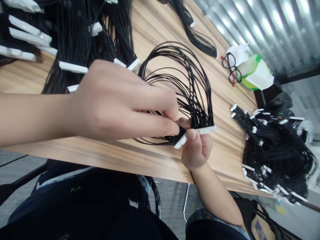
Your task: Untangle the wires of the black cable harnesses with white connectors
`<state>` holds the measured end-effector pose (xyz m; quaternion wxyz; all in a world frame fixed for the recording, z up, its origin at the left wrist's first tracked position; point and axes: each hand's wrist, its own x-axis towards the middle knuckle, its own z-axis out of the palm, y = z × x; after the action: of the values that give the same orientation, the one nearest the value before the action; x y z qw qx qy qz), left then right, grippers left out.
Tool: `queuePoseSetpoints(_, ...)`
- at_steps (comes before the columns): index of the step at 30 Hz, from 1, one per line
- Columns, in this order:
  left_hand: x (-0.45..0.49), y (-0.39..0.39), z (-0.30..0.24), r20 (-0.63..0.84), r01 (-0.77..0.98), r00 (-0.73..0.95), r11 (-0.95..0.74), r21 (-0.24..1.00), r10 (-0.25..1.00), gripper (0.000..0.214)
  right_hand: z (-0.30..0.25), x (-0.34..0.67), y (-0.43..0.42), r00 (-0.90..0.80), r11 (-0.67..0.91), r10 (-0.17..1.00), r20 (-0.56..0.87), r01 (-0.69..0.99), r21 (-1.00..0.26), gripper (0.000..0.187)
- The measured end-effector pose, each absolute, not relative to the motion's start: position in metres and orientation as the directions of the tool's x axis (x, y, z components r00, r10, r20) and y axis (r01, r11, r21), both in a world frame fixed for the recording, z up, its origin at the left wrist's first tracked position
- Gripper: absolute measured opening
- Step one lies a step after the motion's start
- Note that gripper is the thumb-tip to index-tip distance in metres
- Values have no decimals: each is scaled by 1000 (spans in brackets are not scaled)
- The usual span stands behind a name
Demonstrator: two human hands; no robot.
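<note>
The looped black wires (203, 115) sit above the near edge of the surface (150, 160) — left hand (117, 103) pinching them by one white connector (180, 142), right hand (196, 151) pinching the other connector (208, 129). Uneven pulling could strain them; a loosened grip could drop an end.

Wire harness (202, 117) between cable piles (277, 146)

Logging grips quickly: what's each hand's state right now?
Left hand: closed, pinching black wires by a white connector.
Right hand: closed, holding another white connector.
</note>
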<state>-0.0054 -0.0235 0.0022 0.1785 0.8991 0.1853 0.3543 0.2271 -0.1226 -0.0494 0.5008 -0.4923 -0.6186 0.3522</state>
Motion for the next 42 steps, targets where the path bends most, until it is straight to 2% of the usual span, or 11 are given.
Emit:
queuePoseSetpoints(2,-5,-24,3,546,215,736,-903,371,400,50,-49,226,-122,-39,336,941,337,232,-913,32)
queuePoseSetpoints(7,-3,-24,6,483,319,715,-851,417,505,40,-46,225,-120,-85,338,941,327,255,-906,36)
queuePoseSetpoints(14,0,-23,8,528,279,730,-895,348,433,46,-44,220,-118,-58,377,926,373,180,-909,28)
queuePoseSetpoints(17,-1,-21,0,576,299,727,-928,222,372,51,-43,218,-117,-75,375,927,368,172,-911,33)
queuePoseSetpoints(20,-3,-20,-9,692,224,704,-975,-4,159,46,-42,218,-117,-71,369,929,362,178,-912,35)
queuePoseSetpoints(22,-3,-20,-10,687,216,718,-974,-70,110,42,-40,218,-117,-62,365,931,360,200,-909,37)
queuePoseSetpoints(26,-1,-21,-2,654,287,732,-957,-38,193,34,-36,216,-118,-81,347,938,338,293,-891,46)
queuePoseSetpoints(31,10,-22,0,567,251,788,-966,60,240,33,-28,217,-118,-161,383,924,348,356,-852,40)
queuePoseSetpoints(37,4,-12,5,655,91,747,-993,71,116,44,-28,221,-117,-173,381,924,340,353,-855,39)
queuePoseSetpoints(41,-8,-5,24,600,-161,795,-921,354,92,59,-34,231,-115,-67,347,937,344,307,-886,42)
queuePoseSetpoints(42,-9,-4,27,610,-138,779,-910,392,145,58,-35,235,-115,-50,324,944,326,321,-890,44)
